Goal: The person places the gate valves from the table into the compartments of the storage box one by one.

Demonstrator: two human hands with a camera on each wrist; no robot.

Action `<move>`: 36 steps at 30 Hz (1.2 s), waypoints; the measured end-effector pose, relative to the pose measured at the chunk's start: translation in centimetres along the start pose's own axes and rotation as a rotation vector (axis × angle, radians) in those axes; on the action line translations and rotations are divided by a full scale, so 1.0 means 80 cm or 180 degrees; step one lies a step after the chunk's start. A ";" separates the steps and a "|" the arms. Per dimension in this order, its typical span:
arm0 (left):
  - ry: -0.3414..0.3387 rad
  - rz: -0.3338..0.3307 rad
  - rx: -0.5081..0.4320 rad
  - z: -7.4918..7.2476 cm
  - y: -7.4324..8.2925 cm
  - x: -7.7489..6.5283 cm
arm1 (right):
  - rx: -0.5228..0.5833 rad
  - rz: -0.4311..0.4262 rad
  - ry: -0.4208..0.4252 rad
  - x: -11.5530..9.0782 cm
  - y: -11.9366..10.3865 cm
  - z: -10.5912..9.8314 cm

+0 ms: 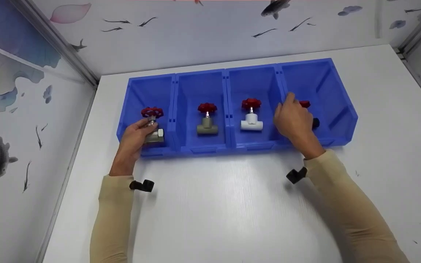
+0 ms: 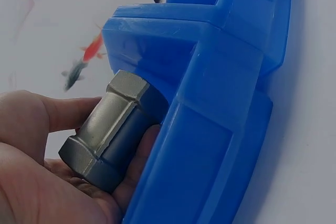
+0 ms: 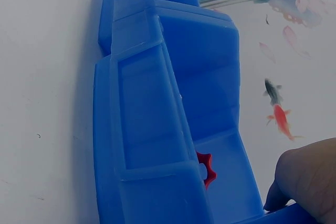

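My left hand [image 1: 134,137] holds a metal valve [image 1: 155,136] with a red handwheel [image 1: 152,112] at the front of the leftmost blue bin. In the left wrist view, my thumb and fingers lie around the valve's grey hex-ended body [image 2: 113,129]. My right hand [image 1: 294,118] grips the divider between the third and fourth bins, with the thumb [image 3: 273,196] over the rim [image 3: 294,215]. Partly hidden behind that hand, a valve with a red handle [image 1: 305,103] and a black end [image 1: 316,123] lies in the rightmost bin [image 1: 336,104].
An olive-grey valve [image 1: 207,126] with a red handwheel lies in the second bin [image 1: 200,84], and a white one [image 1: 251,122] in the third. The bins stand side by side on a white table [image 1: 214,204], with a fish-patterned panel [image 1: 203,36] behind.
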State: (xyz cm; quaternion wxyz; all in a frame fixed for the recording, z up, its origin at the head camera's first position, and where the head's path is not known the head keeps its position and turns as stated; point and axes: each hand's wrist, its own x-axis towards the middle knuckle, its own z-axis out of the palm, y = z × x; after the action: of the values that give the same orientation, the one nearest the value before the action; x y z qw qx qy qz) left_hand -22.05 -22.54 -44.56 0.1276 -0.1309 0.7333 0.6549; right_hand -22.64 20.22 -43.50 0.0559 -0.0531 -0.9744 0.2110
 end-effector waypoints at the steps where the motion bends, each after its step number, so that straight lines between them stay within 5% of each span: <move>1: 0.0011 -0.0001 0.0021 0.000 0.000 0.001 | -0.0002 0.0008 -0.0017 0.000 0.000 0.000; 15: 0.0062 -0.0078 0.0232 -0.001 0.002 0.013 | 0.0005 0.0091 -0.0186 0.000 -0.002 -0.004; 26: 0.0010 -0.0101 0.0180 0.000 0.005 0.016 | -0.0028 -0.0032 0.0053 0.000 0.000 -0.001; 36: -0.0033 -0.0133 0.0187 0.002 0.007 0.020 | 0.0015 0.0022 -0.0065 -0.001 0.000 -0.002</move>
State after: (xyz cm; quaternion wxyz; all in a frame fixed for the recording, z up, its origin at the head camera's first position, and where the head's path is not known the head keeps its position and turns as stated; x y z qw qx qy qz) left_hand -23.71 -22.33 -44.64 0.1489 -0.1390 0.7486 0.6310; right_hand -22.57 20.25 -43.33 0.0453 -0.0542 -0.9743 0.2140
